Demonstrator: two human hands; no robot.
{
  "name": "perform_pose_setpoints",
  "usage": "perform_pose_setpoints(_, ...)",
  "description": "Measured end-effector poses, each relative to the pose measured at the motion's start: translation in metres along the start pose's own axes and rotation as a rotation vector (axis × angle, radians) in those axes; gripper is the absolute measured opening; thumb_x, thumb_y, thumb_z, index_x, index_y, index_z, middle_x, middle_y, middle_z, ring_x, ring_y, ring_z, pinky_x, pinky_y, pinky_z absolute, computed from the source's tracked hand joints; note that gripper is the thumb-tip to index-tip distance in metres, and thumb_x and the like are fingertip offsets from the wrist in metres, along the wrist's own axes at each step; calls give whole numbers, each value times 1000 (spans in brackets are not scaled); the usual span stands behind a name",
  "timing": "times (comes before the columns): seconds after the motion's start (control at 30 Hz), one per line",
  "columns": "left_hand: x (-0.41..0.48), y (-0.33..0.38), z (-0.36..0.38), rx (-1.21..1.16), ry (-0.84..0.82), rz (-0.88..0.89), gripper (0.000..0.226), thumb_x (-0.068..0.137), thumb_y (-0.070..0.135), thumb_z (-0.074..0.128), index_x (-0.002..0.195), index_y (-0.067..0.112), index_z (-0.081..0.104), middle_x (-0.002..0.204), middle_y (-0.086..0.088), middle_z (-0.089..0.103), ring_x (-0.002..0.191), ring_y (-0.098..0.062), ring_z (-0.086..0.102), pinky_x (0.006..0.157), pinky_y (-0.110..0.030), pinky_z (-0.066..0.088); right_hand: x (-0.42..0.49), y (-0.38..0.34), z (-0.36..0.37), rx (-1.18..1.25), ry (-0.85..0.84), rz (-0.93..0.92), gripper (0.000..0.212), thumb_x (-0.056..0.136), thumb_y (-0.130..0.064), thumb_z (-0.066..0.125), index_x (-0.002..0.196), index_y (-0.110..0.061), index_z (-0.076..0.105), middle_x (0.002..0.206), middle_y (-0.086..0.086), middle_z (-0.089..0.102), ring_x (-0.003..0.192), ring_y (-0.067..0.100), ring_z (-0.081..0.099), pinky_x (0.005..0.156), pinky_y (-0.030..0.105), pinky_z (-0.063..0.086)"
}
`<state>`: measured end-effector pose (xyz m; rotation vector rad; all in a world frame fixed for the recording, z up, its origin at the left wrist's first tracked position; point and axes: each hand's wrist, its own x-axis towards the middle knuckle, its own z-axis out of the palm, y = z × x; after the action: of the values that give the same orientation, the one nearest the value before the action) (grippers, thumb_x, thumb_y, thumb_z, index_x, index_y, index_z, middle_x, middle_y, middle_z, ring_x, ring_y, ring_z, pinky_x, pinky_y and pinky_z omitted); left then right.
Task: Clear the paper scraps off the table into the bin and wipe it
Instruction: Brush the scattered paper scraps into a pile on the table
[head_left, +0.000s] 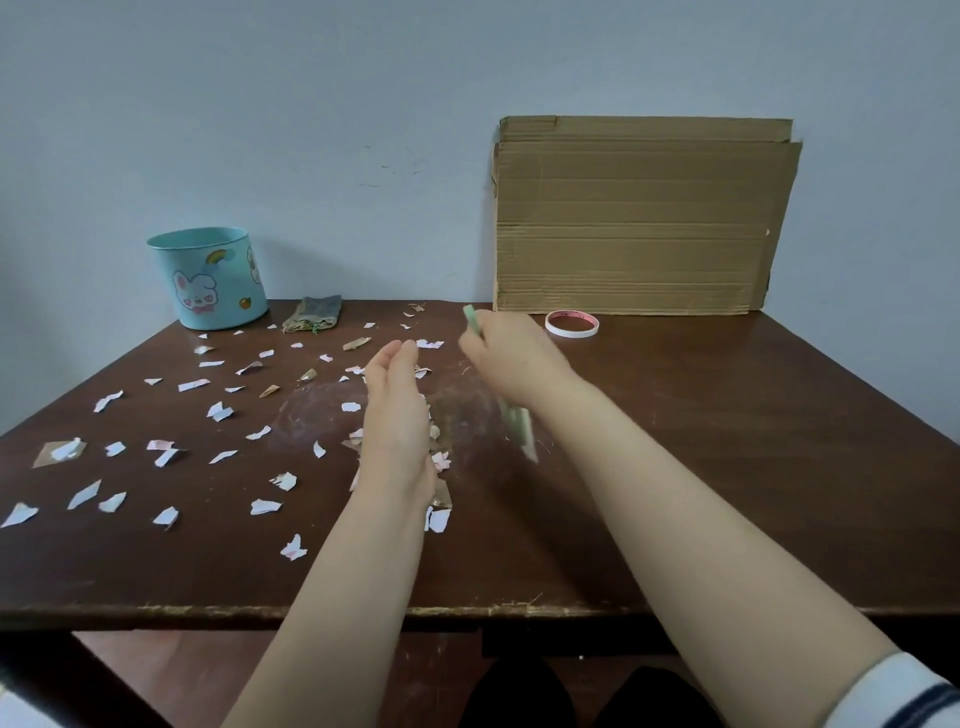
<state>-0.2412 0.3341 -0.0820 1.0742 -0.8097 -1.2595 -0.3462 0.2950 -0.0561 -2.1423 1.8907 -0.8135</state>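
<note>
**Sweeping the scraps together, bin waiting**

In the head view we take the light-blue round bin with the rabbit print as our marker. It stands upright at the back of the dark brown wooden table, and its inside is hidden from us. The torn white and pink paper scraps lie scattered in front of the bin and off to its right. A small heap sits well right of the bin and nearer to us.

Our left hand stands edge-down against that heap, fingers straight and holding nothing, a wall for the paper. Our right hand, further right of the bin, grips a slim green brush, which is blurred.

We judge sweeping to be the step in hand. Short, low strokes toward the left palm should stop the light paper from flying. The wide scatter before the bin needs gathering too. A crumpled grey-green cloth lies just right of the bin, handy for wiping.
</note>
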Motion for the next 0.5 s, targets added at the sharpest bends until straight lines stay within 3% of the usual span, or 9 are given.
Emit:
perform_pose_setpoints(0.1, -4, -5, 4, 0, -43, -28, 18, 98, 35, 41, 115, 32, 45, 115, 9, 48, 110, -7, 44, 87, -24, 30, -9, 6, 9, -92, -129, 51, 21, 95, -22, 36, 78, -12, 43, 95, 16, 60, 92, 31, 54, 68, 29, 30)
perform_pose_setpoints(0.2, -8, -5, 5, -38, -55, -47, 25, 98, 30, 42, 121, 21, 48, 92, 13, 54, 82, 2, 52, 66, -18, 38, -16, -8, 33, 23, -159, -25, 27, 97, -27, 34, 77, -16, 47, 93, 13, 62, 89, 30, 53, 68, 32, 34)
perform_pose_setpoints(0.27, -7, -2, 2, -44, -25, -45, 31, 97, 30, 44, 125, 18, 49, 90, 11, 57, 77, 3, 54, 59, -19, 40, -15, -21, 40, 143, -114, -67, 26, 97, -25, 34, 78, -15, 49, 86, 9, 61, 83, 28, 51, 68, 33, 36)
perform_pose_setpoints(0.4, -8, 1, -8, -22, 18, -25, 33, 97, 33, 42, 128, 23, 48, 119, 9, 53, 108, -5, 50, 73, -21, 37, -14, -32, 35, 258, -73, -89, 31, 95, -21, 37, 64, -20, 35, 67, 0, 48, 71, 24, 42, 59, 33, 31)
perform_pose_setpoints(0.5, -7, -2, -13, 12, 9, -7, 25, 100, 30, 38, 124, 32, 45, 127, 8, 42, 118, -9, 38, 89, -26, 29, -19, -21, 15, 192, -29, -55, 32, 93, -20, 38, 62, -18, 32, 64, 1, 47, 70, 25, 43, 60, 33, 30)
